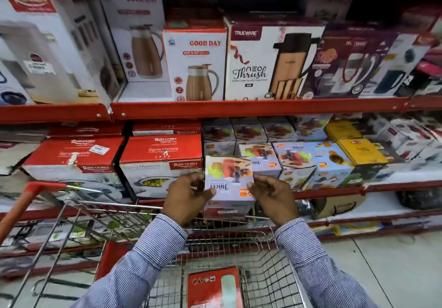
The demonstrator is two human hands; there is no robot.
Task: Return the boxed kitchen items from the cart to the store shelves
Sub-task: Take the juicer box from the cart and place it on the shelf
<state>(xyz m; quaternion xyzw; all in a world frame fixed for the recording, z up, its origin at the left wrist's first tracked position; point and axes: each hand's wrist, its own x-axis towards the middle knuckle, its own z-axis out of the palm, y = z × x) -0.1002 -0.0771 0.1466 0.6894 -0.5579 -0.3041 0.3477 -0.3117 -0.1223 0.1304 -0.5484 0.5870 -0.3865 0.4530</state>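
A small lilac juicer box (229, 183) with a fruit picture on top is held up between both hands, above the wire cart (275, 260) and in front of the middle shelf. My left hand (186, 197) grips its left side and my right hand (275, 197) grips its right side. Just behind it, several matching juicer boxes (260, 157) are stacked on the middle shelf (334, 189). Down in the cart lies a red box (212, 288).
Red and white Rishabh casserole boxes (160, 162) stand left of the juicer stack. The upper shelf (239, 108) carries Good Day flask boxes (196, 64) and a Trueware box (270, 64). Yellow boxes (361, 151) sit to the right. The cart's red handle (28, 200) rises at the left.
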